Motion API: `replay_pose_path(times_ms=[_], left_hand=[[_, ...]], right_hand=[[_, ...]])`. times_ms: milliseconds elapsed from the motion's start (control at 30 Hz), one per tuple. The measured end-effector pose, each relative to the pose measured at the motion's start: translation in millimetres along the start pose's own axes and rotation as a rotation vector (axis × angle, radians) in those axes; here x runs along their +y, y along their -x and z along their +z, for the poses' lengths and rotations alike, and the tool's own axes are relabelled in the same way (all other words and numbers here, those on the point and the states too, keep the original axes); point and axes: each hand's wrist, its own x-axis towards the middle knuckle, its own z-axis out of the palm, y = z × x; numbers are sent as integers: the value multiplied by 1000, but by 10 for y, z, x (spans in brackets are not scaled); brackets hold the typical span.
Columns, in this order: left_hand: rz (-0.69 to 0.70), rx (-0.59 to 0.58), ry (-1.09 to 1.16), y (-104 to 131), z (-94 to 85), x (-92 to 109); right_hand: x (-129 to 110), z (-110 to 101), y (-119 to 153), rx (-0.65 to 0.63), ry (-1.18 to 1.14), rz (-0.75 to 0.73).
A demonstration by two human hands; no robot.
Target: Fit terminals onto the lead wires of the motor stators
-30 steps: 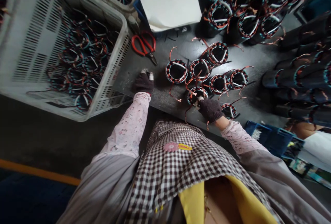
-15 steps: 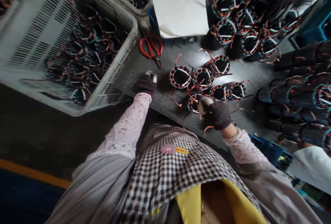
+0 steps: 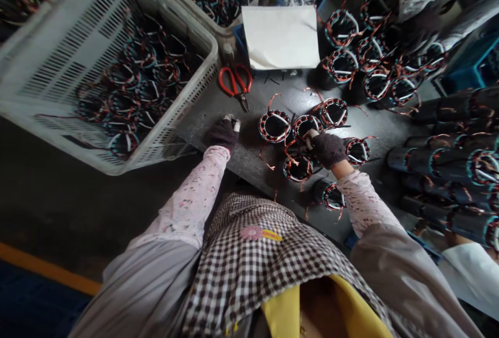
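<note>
On the grey metal table, my left hand (image 3: pixel 225 133) wears a dark glove with light fingertips. Its fingers are curled in just below the red-handled pliers (image 3: pixel 235 84), and nothing shows in them. My right hand (image 3: pixel 327 147), gloved alike, has its fingers closed at the rim of a wire-wound ring (image 3: pixel 307 126) in the middle of a small group; the palm hides part of the group. Around it stand a ring on the left (image 3: pixel 274 126), one behind (image 3: pixel 334 113), one in front (image 3: pixel 298 167) and one on the right (image 3: pixel 357 151). Another ring (image 3: pixel 333 196) lies nearer the table's front edge.
A pale crate (image 3: pixel 212 54) of wound rings is at the left. White paper (image 3: pixel 281 36) lies on a blue bin behind the pliers. More wound cylinders (image 3: pixel 341 65) stand at the back right, others (image 3: pixel 436 161) lie stacked right. Another person's gloved hand (image 3: pixel 423 28) is among the back ones.
My right hand has moved up and slightly right, from the front ring to the middle one. The ring near the front edge now shows fully. The view has shifted a little.
</note>
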Motion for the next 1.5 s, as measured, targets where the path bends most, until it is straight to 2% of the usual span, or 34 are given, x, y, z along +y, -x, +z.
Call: replay_pose_path(times_ms=[267, 433, 500, 533, 600, 667, 733, 867, 967, 1100, 1233, 1400, 1500], left_hand=[[22, 52, 3, -21, 35, -24], [22, 53, 8, -38, 33, -32], [23, 58, 23, -36, 20, -25], [17, 61, 32, -35, 13, -21], [10, 65, 48, -29, -2, -12], [5, 58, 56, -20, -14, -8], [9, 51, 56, -10, -20, -8], [8, 61, 50, -7, -9, -10], [-4, 50, 37, -26, 11, -7], [-9, 54, 39, -52, 44, -15], [26, 54, 65, -64, 72, -42], [31, 37, 70, -34, 32, -51], [44, 28, 69, 6, -1, -33]], right_hand=[[-3, 71, 58, 71, -41, -4], [-94, -82, 84, 27, -27, -29], [-80, -176, 131, 17, -50, 6], [-43, -221, 149, 50, -71, 42], [101, -296, 134, 197, -126, 137], [307, -345, 24, 332, -171, 225], [510, -362, -167, 315, -179, 242], [714, -310, -539, 142, -101, 262], [712, -258, -631, 109, -76, 294], [655, -243, -574, 117, -93, 299], [607, -267, -535, 152, -105, 332], [580, -363, -538, 98, -88, 283], [413, -463, -402, 206, -52, 315]])
